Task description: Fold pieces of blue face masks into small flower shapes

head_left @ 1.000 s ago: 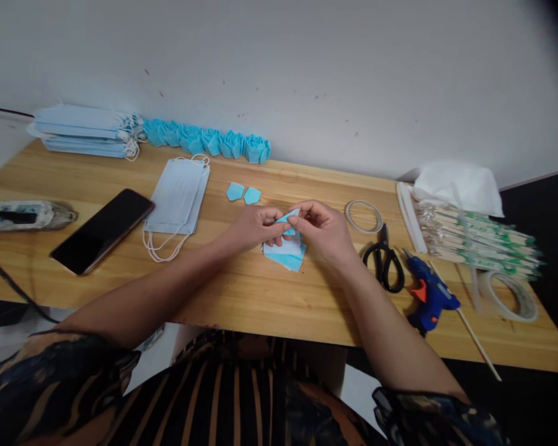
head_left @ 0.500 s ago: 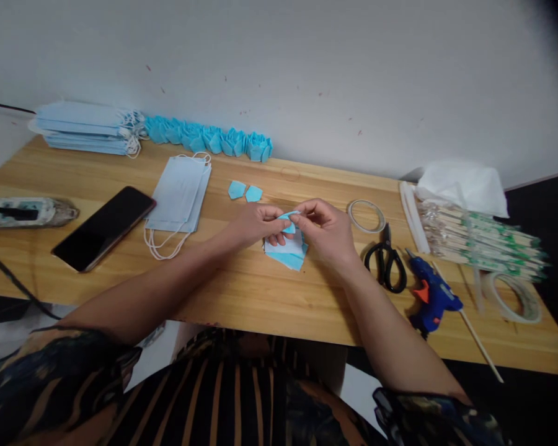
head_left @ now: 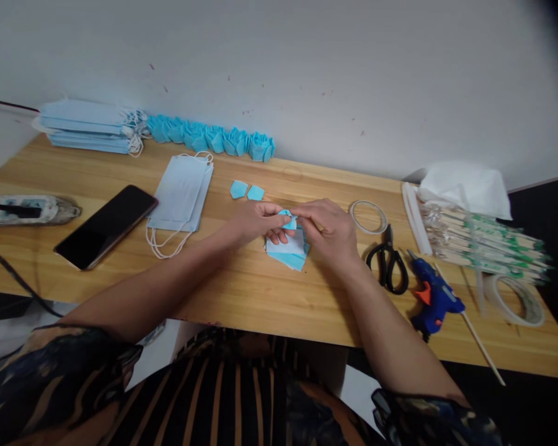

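Observation:
Between my hands is a small light-blue fabric piece (head_left: 287, 219), partly covered by fingers. My left hand (head_left: 263, 222) pinches it from the left, thumb on top. The fingertips of my right hand (head_left: 328, 229) are closed on its right edge. Just below, on the table, lie several blue and white cut fabric pieces (head_left: 288, 253), partly under the hands. Two folded blue petals, a left petal (head_left: 239, 189) and a right petal (head_left: 255, 192), rest behind my left hand.
Face masks (head_left: 179, 189), a mask stack (head_left: 86, 127) and a phone (head_left: 106, 226) are left. Blue fabric flowers (head_left: 214, 137) line the wall. To the right are a tape roll (head_left: 368, 217), black scissors (head_left: 388, 263), a blue glue gun (head_left: 432, 294) and bagged wooden sticks (head_left: 483, 241).
The blue piece has been turned and bent between my fingers, so it looks more rounded. My right fingers have shifted along its right edge, and the view has moved slightly.

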The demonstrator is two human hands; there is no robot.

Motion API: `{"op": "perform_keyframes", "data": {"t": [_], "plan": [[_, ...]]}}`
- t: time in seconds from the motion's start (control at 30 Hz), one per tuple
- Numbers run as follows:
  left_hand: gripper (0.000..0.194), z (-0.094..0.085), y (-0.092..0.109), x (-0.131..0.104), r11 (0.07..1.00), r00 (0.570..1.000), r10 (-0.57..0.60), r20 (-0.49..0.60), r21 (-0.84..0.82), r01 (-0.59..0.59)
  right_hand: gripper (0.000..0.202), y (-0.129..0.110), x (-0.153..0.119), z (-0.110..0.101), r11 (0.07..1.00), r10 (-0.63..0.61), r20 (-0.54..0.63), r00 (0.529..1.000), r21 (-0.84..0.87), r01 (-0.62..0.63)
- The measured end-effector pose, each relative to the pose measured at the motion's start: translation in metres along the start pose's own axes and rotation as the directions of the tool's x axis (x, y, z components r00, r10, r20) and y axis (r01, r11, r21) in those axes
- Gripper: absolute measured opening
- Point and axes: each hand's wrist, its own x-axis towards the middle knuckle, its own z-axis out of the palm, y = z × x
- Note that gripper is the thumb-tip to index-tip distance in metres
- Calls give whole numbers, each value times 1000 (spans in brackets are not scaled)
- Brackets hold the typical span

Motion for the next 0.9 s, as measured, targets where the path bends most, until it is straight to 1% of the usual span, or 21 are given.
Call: {"op": "perform_keyframes", "data": {"t": [0.03,0.1,0.17,0.2,0.3,0.4,0.5,0.6,0.67,0.7,0.77,0.83,0.9], "plan": [[19,0,-1,0,1000,1000,7,-2,5,-7,26,-2,0,0,999,47,2,999,24,-47],[20,-1,-2,1,999,1000,25,0,23,-25,25,-6,0,-2,974,194,22,981,113,-195],[21,-2,-2,1,997,999,46,0,54,-46,26,-8,0,-4,908,334,67,940,246,-340],[21,-2,-2,1,996,998,57,-3,70,-57,29,-8,1,-5,867,382,91,920,310,-390],[21,-1,-1,-1,990,997,75,2,123,-74,37,-7,2,-5,777,461,149,875,408,-480],[25,0,1,-4,979,998,59,17,192,-62,31,-7,3,-2,760,481,169,860,408,-505],[25,1,2,-7,967,997,70,34,244,-76,19,-8,3,2,781,476,146,867,382,-494],[19,2,0,-7,963,994,98,55,248,-109,15,-8,2,2,800,466,145,873,351,-486],[19,2,-1,-5,965,994,95,50,241,-104,13,-9,2,0,831,437,138,889,315,-458],[20,2,-2,-5,967,995,88,42,238,-96,12,-10,2,-1,859,410,121,904,282,-428],[21,2,-3,-3,971,997,73,30,227,-78,10,-10,3,-2,929,318,61,946,180,-324],[19,1,-4,-2,976,998,61,30,207,-66,13,-9,3,-3,982,182,8,983,46,-182],[17,1,-3,-2,980,998,58,30,186,-63,17,-7,3,-3,996,51,-10,999,-73,-51]]}}
